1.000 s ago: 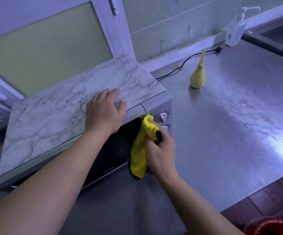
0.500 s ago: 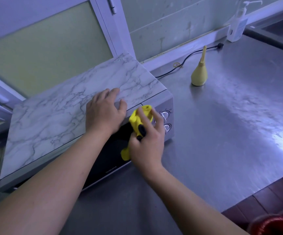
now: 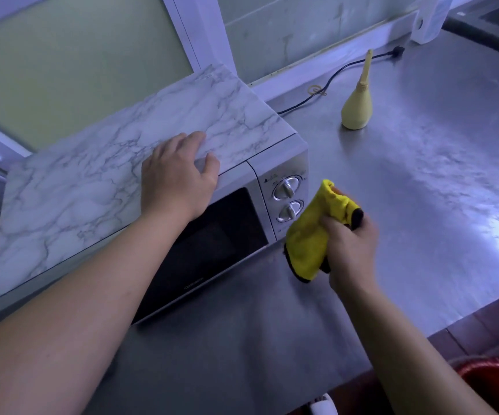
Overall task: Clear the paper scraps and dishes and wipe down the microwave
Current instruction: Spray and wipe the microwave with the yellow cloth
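Evidently the microwave (image 3: 98, 187) is set at the left of the steel counter (image 3: 422, 205), and its marbled top is pressed by the left hand (image 3: 176, 175), fingers (image 3: 193, 138) laid flat over the front edge; if that bracing is eased, the microwave may be shoved backward by wiping pressure; further right, the dials (image 3: 285, 188) could be turned when rubbed; just beside them the yellow cloth (image 3: 311, 238) is bunched and clamped in the curled right hand (image 3: 351, 244), and contact with the microwave cannot be judged; a loose fold may be snagged on the dials; the squeeze bottle (image 3: 356, 112) could be toppled by a wide sweep.
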A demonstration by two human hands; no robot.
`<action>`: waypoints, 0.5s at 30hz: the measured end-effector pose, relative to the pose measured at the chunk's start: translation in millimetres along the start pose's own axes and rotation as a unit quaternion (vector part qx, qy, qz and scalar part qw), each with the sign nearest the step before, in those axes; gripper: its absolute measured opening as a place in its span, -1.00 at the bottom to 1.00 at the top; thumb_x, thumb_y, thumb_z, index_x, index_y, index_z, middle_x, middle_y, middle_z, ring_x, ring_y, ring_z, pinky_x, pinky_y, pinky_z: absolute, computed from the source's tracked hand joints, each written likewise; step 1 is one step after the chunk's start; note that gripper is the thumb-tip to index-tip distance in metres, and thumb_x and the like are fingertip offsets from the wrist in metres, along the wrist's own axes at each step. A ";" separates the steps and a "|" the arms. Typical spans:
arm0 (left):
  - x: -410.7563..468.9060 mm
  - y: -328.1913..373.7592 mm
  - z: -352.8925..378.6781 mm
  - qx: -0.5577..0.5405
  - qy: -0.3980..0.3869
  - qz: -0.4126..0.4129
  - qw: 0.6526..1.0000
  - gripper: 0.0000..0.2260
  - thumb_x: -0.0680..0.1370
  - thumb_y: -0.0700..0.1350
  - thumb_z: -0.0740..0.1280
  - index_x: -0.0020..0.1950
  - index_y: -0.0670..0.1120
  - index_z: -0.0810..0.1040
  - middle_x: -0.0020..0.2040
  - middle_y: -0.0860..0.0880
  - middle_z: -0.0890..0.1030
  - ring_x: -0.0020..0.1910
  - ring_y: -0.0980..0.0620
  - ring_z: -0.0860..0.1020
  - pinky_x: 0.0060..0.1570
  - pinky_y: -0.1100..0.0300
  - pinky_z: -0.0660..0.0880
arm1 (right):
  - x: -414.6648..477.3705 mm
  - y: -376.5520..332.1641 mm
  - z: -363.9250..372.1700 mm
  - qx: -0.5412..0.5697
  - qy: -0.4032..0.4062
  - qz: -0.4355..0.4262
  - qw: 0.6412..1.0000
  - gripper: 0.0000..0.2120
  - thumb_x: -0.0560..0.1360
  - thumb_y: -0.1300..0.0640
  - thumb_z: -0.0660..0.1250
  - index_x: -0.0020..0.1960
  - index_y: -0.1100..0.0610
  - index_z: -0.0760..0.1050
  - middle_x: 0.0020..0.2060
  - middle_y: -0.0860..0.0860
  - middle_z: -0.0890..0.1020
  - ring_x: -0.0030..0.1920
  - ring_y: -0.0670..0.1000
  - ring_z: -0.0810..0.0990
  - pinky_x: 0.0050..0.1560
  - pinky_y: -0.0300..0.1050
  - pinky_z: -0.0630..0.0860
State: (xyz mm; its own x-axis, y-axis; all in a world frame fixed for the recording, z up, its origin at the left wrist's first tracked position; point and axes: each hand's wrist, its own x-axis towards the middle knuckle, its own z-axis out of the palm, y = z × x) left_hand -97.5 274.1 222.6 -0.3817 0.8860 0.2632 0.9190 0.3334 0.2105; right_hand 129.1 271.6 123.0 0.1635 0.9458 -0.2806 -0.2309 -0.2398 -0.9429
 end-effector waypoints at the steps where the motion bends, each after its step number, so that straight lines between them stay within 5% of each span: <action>1: 0.1 0.1 -0.1 0.000 0.001 0.001 1.000 -0.61 0.62 0.07 0.17 0.43 0.03 0.43 0.41 -0.02 0.47 0.41 -0.10 0.34 0.40 -0.03 0.23 | 7.3 -1.0 3.3 0.002 -0.009 0.025 1.000 -0.65 0.39 0.33 0.28 -0.06 -0.08 0.65 -0.20 -0.14 0.72 -0.04 0.05 0.72 -0.15 -0.07 0.63; 4: 0.3 0.0 -0.3 -0.002 0.005 0.003 1.000 -0.61 0.62 0.07 0.18 0.43 0.03 0.44 0.40 -0.02 0.48 0.40 -0.10 0.35 0.39 -0.04 0.24 | 11.7 3.3 23.9 0.006 -0.020 0.069 0.997 -0.81 0.36 0.34 0.26 -0.14 0.12 0.57 -0.24 0.02 0.67 -0.11 0.14 0.71 -0.10 0.08 0.66; 10: 1.5 -0.9 0.9 0.000 0.007 0.005 1.000 -0.62 0.61 0.08 0.17 0.42 0.04 0.44 0.40 -0.02 0.48 0.40 -0.10 0.36 0.39 -0.04 0.24 | -15.3 22.7 53.9 0.029 0.010 0.098 0.995 -0.79 0.38 0.31 0.21 -0.28 0.01 0.46 -0.34 -0.02 0.49 -0.34 0.03 0.49 -0.34 -0.06 0.49; 15: 1.5 -0.1 1.5 0.009 0.004 0.001 1.000 -0.61 0.62 0.08 0.17 0.43 0.05 0.43 0.42 -0.01 0.46 0.42 -0.09 0.34 0.40 -0.02 0.23 | -22.8 21.4 54.9 0.079 0.002 0.128 0.989 -0.82 0.46 0.36 0.22 -0.13 0.09 0.48 -0.47 -0.11 0.54 -0.57 -0.13 0.49 -0.64 -0.20 0.42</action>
State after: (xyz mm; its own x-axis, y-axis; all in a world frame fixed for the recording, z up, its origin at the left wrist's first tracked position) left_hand -98.0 275.9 221.5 -0.3811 0.8839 0.2712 0.9212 0.3382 0.1924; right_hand 67.8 257.0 119.0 0.0842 0.8571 -0.5081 -0.4121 -0.4343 -0.8009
